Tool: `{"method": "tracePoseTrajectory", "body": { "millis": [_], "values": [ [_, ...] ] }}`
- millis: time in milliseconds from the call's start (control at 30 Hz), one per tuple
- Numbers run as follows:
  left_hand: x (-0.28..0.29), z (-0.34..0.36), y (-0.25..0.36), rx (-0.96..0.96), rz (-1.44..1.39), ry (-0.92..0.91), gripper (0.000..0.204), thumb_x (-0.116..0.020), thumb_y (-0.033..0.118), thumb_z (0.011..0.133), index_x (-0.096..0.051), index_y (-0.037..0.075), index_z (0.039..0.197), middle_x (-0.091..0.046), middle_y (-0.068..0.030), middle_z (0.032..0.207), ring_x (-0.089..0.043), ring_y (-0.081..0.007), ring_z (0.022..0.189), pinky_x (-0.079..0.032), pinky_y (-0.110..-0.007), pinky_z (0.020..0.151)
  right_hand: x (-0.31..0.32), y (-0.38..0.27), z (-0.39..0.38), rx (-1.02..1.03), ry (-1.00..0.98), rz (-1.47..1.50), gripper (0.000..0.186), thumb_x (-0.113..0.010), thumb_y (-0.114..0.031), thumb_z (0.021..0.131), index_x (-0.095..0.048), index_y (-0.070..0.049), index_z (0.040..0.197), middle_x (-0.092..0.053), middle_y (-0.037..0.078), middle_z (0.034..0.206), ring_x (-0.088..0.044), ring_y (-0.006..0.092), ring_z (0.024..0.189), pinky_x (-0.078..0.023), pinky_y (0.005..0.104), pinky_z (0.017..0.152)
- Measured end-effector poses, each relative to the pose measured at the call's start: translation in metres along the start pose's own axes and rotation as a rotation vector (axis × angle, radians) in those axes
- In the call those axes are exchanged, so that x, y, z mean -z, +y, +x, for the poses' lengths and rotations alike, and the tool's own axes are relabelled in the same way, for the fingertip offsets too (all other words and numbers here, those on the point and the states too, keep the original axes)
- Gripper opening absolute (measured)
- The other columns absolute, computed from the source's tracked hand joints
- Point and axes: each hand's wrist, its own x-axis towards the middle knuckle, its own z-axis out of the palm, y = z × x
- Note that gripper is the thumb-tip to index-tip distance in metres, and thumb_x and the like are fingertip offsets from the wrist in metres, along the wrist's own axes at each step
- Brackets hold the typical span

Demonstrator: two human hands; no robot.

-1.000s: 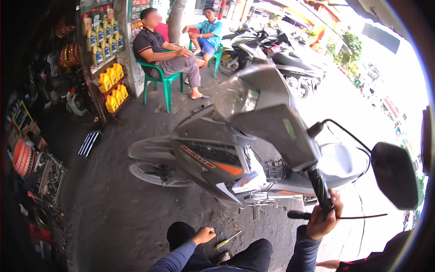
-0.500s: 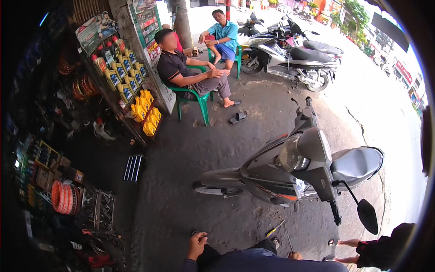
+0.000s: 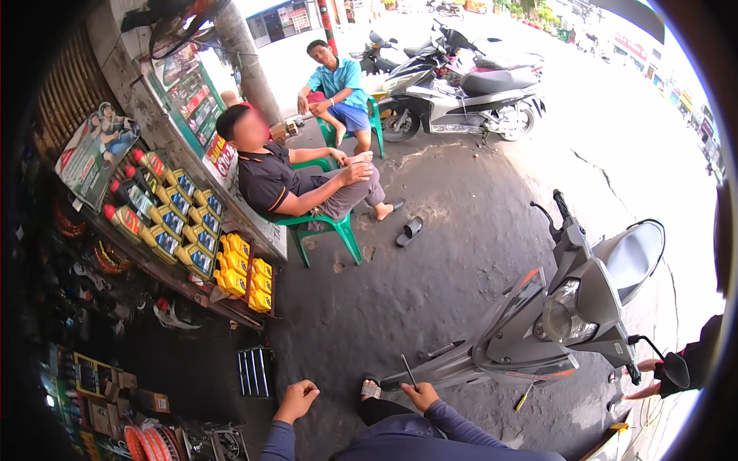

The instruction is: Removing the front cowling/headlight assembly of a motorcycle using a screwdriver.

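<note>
Thin dark rod upright-leaning in the right hand, grey motorbike nose toward the person

Of the two hands, the right hand (image 3: pixel 420 396) is closed around the lower end of a thin dark rod (image 3: pixel 408 368), low in the middle of the view. The rod's long axis runs away from the person and leans a little to the left; its free end points up the picture, over the dark ground (image 3: pixel 338 323). The left hand (image 3: pixel 297 400) is held apart from it, fingers loosely curled and thumb near the forefinger; nothing shows in its grasp, though whether something small is pinched there I cannot tell.

Just beyond the right hand stands the grey motorbike (image 3: pixel 507 346). Its long axis slants from the front mudguard, at the lower left near the person's sandalled foot (image 3: pixel 370 387), to the seat (image 3: pixel 632 257) at the upper right. The headlight (image 3: pixel 567 313) faces left and toward the person, while the handlebars run crosswise, one grip far off and the other nearer, beside a mirror (image 3: pixel 676 370).

A yellow-handled screwdriver (image 3: pixel 523 398) lies on the ground near the motorbike, its handle toward the person and its shaft pointing away, slightly right. A dark slipper (image 3: pixel 410 231) lies farther off, near a seated person (image 3: pixel 273 180).
</note>
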Motion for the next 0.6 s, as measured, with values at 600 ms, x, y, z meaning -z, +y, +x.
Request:
{"method": "tracePoseTrajectory", "body": {
  "millis": [600],
  "values": [
    [0.018,0.575,0.160,-0.355,0.572,-0.751,0.026,-0.069,0.011,0.078,-0.067,0.003,0.102,-0.070,-0.0151,0.078,-0.069,-0.0291,0.080,-0.053,-0.036,0.077,0.095,-0.018,0.287,-0.776,0.433,0.193,0.052,-0.074,-0.048,0.073,-0.071,-0.002,0.096,-0.069,0.020,0.099,-0.066,0.0329,0.098,-0.050,0.0391,0.089]
  ]
}}
